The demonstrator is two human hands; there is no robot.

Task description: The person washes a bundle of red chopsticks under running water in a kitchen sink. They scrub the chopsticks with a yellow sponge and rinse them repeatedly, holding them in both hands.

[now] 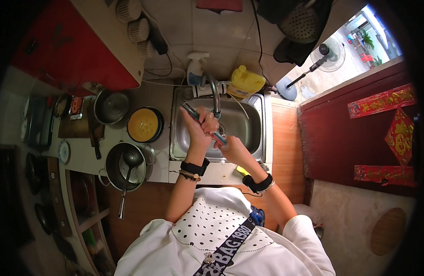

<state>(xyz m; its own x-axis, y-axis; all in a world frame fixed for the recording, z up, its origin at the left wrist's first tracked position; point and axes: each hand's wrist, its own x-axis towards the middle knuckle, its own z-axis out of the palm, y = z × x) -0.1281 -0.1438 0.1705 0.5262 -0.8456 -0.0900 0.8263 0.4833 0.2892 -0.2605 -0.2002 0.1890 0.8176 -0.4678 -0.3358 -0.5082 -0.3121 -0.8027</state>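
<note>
Both hands are over a stainless-steel sink (255, 132), in front of its curved metal faucet (216, 93). My left hand (199, 129) is closed around a long, narrow object (218, 137), dark bluish-green toward its upper left end and reddish lower down. What it is exactly, the picture does not settle. At its lower right end, the fingers of my right hand (235, 151) grip the same object, which slants across the basin. Part of it is hidden by the left fingers. Behind my right wrist, a yellow item (243, 170) lies at the counter's front edge.
Behind the sink stand a spray bottle (195, 70) and a yellow jug (245, 82). To the left are a pot (110, 165) with a ladle (132, 160), a yellow bowl (143, 124), a metal basin (112, 107) and a cleaver (92, 131) on a cutting board (69, 129).
</note>
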